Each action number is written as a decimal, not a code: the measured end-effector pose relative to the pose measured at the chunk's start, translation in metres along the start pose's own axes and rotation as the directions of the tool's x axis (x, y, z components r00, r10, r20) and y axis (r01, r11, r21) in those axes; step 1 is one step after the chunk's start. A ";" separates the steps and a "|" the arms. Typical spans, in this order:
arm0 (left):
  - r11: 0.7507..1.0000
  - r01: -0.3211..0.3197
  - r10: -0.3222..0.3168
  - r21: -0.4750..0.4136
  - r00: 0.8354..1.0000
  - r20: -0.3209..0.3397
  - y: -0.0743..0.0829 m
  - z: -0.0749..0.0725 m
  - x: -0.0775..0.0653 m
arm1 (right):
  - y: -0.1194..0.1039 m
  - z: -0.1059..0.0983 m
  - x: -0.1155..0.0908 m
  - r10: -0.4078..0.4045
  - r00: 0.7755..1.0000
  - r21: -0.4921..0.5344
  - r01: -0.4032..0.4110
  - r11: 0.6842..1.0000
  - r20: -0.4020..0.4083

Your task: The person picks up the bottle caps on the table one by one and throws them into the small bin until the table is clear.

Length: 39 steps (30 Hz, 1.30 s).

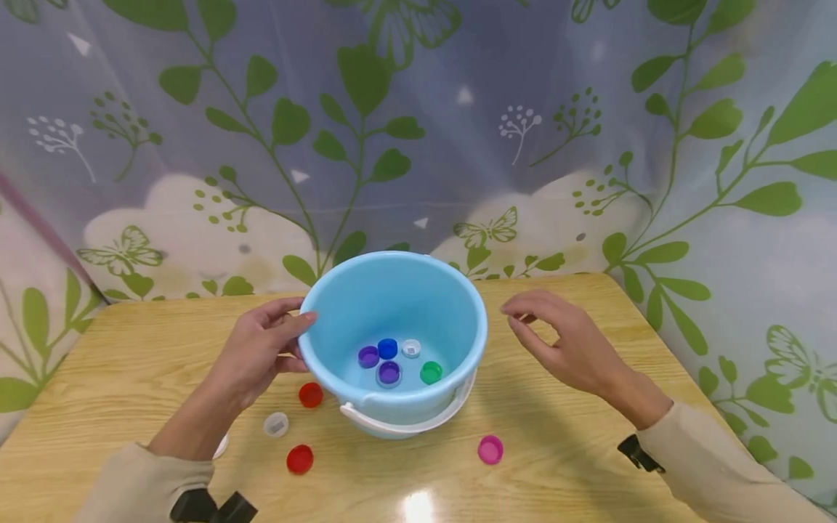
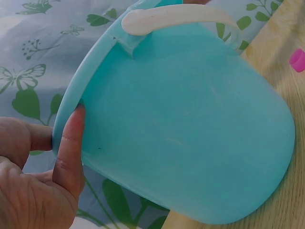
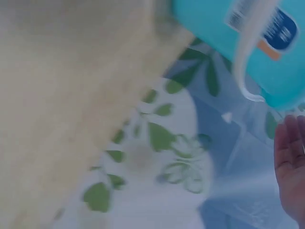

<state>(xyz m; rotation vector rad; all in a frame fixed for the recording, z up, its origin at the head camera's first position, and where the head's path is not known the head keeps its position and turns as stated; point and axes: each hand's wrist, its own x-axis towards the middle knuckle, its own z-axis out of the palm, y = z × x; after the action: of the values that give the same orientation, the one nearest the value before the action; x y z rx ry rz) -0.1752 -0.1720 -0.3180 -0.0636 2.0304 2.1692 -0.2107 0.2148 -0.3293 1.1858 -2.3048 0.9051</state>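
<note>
My left hand (image 1: 263,347) pinches the rim of a light blue bucket (image 1: 399,287) at its left side, thumb over the edge and fingers against the outer wall. The left wrist view shows this same grip from outside. Inside the bucket lie a blue bottle cap (image 1: 387,349), a white bottle cap (image 1: 411,349), a green bottle cap (image 1: 431,373) and two purple ones, including a purple bottle cap (image 1: 368,356). To the right of the bucket, apart from it, my right hand (image 1: 569,341) hovers with relaxed fingers and nothing visible in it.
On the wooden table (image 1: 163,349) left of the bucket are two red caps, one a red bottle cap (image 1: 300,459), and a white cap (image 1: 276,424). A pink cap (image 1: 490,449) lies at the front right. The white handle (image 1: 418,425) hangs across the bucket's front. Leaf-patterned curtain surrounds the table.
</note>
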 end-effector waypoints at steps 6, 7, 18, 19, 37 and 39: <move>1.000 -0.003 0.003 0.009 1.000 -0.002 -0.001 -0.003 -0.001 | 0.002 0.014 -0.045 -0.001 0.990 -0.055 0.009 0.998 0.145; 1.000 -0.006 0.006 0.005 1.000 0.001 -0.002 -0.004 -0.001 | 0.002 0.018 -0.050 -0.021 0.982 -0.056 0.032 0.998 0.186; 1.000 -0.007 0.008 -0.011 1.000 0.010 -0.003 0.000 0.001 | -0.008 0.044 -0.080 -0.050 0.816 -0.037 0.087 0.995 0.575; 1.000 -0.007 0.007 -0.011 1.000 0.009 -0.003 0.000 0.002 | -0.009 0.046 -0.080 -0.059 0.819 -0.035 0.096 0.995 0.571; 1.000 -0.002 0.002 0.001 1.000 -0.008 -0.003 0.000 0.001 | -0.013 0.054 -0.084 0.015 0.812 -0.037 0.008 0.999 0.583; 1.000 0.000 0.000 0.004 1.000 -0.010 -0.003 0.000 0.001 | -0.013 0.055 -0.085 0.016 0.818 -0.039 0.008 0.999 0.576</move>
<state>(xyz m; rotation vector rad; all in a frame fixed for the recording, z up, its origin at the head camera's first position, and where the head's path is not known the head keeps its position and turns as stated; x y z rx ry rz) -0.1759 -0.1714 -0.3207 -0.0743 2.0397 2.1692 -0.1550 0.2190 -0.4145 1.6124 -2.7687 0.5337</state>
